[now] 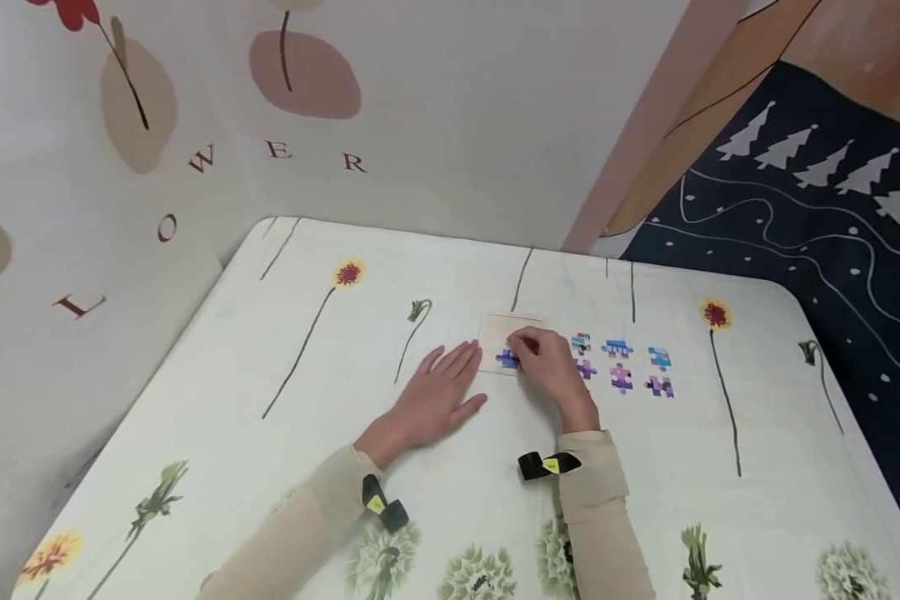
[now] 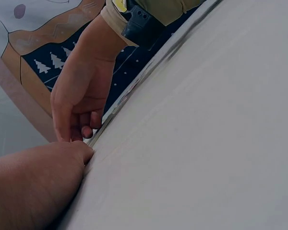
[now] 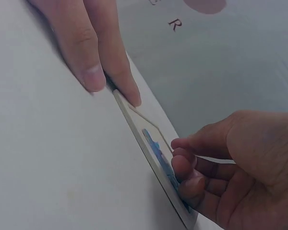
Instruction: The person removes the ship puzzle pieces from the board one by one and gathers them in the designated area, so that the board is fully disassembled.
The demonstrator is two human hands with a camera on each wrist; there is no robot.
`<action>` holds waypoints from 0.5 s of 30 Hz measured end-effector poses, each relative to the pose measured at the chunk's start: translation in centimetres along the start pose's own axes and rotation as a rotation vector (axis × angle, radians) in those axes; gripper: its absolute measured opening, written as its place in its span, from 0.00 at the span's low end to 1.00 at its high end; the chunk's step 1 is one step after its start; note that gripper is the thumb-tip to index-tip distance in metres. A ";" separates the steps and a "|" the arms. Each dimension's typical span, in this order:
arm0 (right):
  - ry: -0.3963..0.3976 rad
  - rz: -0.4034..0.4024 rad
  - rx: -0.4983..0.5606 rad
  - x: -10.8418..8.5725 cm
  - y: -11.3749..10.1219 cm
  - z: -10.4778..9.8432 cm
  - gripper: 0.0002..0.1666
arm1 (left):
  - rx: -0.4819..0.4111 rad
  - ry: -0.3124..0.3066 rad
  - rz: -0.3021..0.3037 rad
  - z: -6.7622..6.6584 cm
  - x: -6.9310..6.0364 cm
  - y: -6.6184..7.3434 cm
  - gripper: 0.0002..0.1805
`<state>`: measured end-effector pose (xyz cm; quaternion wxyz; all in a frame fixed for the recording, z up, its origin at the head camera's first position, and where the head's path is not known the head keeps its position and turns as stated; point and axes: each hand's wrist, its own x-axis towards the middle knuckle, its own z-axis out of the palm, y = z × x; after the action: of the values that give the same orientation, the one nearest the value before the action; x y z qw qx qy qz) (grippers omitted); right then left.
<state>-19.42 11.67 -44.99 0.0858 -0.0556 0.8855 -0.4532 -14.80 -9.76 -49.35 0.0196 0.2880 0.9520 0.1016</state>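
A small pale wooden puzzle board (image 1: 492, 332) with a raised rim lies on the table, a blue-purple jigsaw piece (image 1: 507, 358) in its lower part. My right hand (image 1: 551, 367) is over the board's right side. Its thumb and curled fingers pinch at a blue jigsaw piece (image 3: 170, 175) low against the board; the fingers partly hide it. Flat on the table, my left hand (image 1: 437, 400) has its fingers spread, and the fingertips touch the board's left edge. In the right wrist view, two left fingers (image 3: 117, 57) reach the board's corner.
Several loose jigsaw pieces (image 1: 621, 377) lie in two rows right of the board, some close beside the right wrist. A white flower-print cloth (image 1: 307, 467) covers the table. Printed wall hangings (image 1: 457, 125) rise behind its far edge.
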 end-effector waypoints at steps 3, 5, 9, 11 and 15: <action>-0.015 0.007 -0.014 -0.1 0.2 -0.1 0.15 | 0.003 0.005 0.001 0.0 0.0 0.0 0.40; -0.028 0.002 -0.041 -0.1 0.3 -0.3 0.15 | 0.003 0.005 0.003 0.1 0.0 0.0 0.40; -0.063 -0.026 -0.088 -0.1 0.5 -0.5 0.15 | -0.002 0.000 0.008 0.0 -0.1 0.0 0.40; -0.081 -0.032 -0.094 -0.1 0.7 -0.6 0.16 | -0.005 0.002 0.009 -0.1 -0.1 0.0 0.40; -0.103 -0.028 -0.095 -0.1 0.9 -0.7 0.18 | -0.020 -0.002 0.009 -0.2 -0.1 0.1 0.40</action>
<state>-19.52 12.79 -45.30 0.1221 -0.0951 0.8996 -0.4085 -14.65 -9.77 -49.10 0.0229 0.2923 0.9496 0.1107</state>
